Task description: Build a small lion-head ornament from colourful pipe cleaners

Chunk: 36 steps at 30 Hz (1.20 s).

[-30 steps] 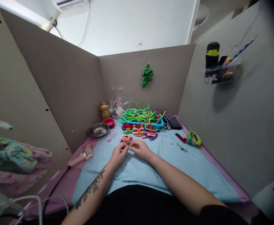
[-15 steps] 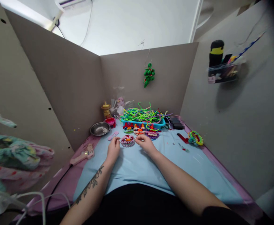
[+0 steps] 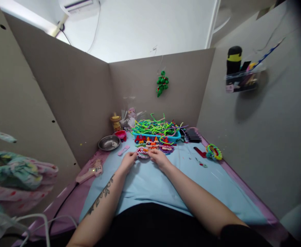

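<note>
A small round craft piece (image 3: 142,153) in red, white and lilac, with an orange bit in its middle, is between my two hands over the blue cloth. It looks fuzzy and made of twisted chenille stems. My left hand (image 3: 129,160) pinches its left edge, while the fingers of my right hand (image 3: 159,158) close on the right edge. Just behind it are similar pieces, an orange one (image 3: 152,143) and a purple one (image 3: 167,148). The fingertips partly cover the held piece's edges.
A blue tray (image 3: 176,137) heaped with bright chenille stems stands at the back. On the left are a metal bowl (image 3: 109,143), a pink clip-like piece (image 3: 123,150) and a pink glue gun (image 3: 89,174). Colourful rings (image 3: 214,152) lie right, by a red tool (image 3: 200,152).
Both hands hold the craft piece slightly further from me, nearer the row of similar pieces, and its face is tilted more. My left hand has turned a little. The camera view shifted slightly.
</note>
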Motion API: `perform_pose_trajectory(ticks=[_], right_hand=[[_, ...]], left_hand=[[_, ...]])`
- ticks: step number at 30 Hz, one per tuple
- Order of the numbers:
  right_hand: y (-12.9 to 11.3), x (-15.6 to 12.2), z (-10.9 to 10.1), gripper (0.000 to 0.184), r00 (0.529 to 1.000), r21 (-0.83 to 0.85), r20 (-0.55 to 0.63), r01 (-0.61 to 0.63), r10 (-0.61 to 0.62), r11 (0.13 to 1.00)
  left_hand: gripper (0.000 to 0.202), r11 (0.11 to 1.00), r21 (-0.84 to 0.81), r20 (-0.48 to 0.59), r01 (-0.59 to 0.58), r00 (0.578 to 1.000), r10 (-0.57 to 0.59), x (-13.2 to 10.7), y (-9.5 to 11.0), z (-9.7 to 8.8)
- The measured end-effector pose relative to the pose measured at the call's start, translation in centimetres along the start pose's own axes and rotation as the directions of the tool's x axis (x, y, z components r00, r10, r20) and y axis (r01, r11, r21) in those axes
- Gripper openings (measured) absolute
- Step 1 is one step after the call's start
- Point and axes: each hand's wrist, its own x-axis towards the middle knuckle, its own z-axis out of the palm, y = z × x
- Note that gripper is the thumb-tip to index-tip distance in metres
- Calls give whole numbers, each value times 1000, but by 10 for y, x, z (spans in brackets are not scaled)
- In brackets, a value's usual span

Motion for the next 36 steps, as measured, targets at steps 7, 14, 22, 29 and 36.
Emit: perform_pose_trajectory(ticks=[7,14,22,29,36], right_hand=[[-2,-1,-4,31,998,-43,45,46,-44,998],[-3,-5,0,18,972,-186,162,197,-167,963],[-6,-14,4,7,880,-443,57,445,-471,778],[-5,-17,8,6,818,-550,72,510,-571,662],[-2,-16,11,9,866,-536,14,429,-500,727]], left_hand=[[8,645,-638,267,421,906,-328,-12,19,16],[9,498,-730,323,469,878,-354,-17,22,12],[8,505,-772,235,386,911,-338,-23,28,13],[16,530,-775,220,345,933,-285,-26,24,20],[22,541,-782,180,309,943,-279,-27,23,25]])
